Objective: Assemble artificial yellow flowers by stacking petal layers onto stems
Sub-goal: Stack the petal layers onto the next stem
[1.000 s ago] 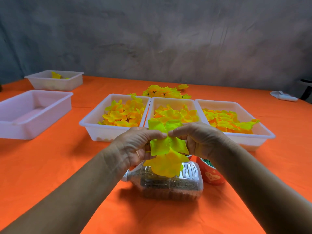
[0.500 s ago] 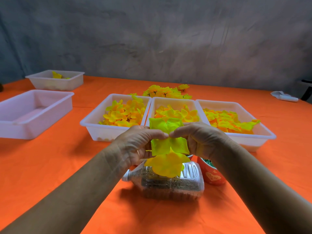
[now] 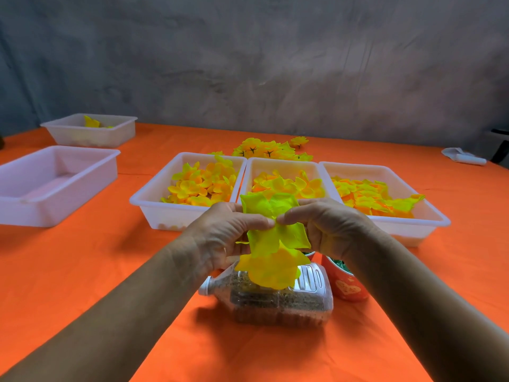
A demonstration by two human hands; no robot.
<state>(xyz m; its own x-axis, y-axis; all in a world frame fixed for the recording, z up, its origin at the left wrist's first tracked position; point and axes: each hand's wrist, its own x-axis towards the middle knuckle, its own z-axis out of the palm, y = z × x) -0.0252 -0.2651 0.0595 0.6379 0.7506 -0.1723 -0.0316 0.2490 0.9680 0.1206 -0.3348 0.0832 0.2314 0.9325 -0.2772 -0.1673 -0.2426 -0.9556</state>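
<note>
A bottle (image 3: 271, 301) lies on its side on the orange bench (image 3: 82, 271), nearest of all. A red cup (image 3: 345, 282) stands just beside it on the right. Above the bottle, both hands hold up yellow petals (image 3: 275, 244). The left hand (image 3: 228, 232) pinches them from the left. The right hand (image 3: 327, 227) pinches them from the right. The fingertips almost meet in the middle. Behind the hands sit three white trays (image 3: 385, 224) side by side, full of petals. Done flowers (image 3: 268, 150) lie behind the trays. Two more trays (image 3: 55, 205) sit far left, one holding a few petals.
</note>
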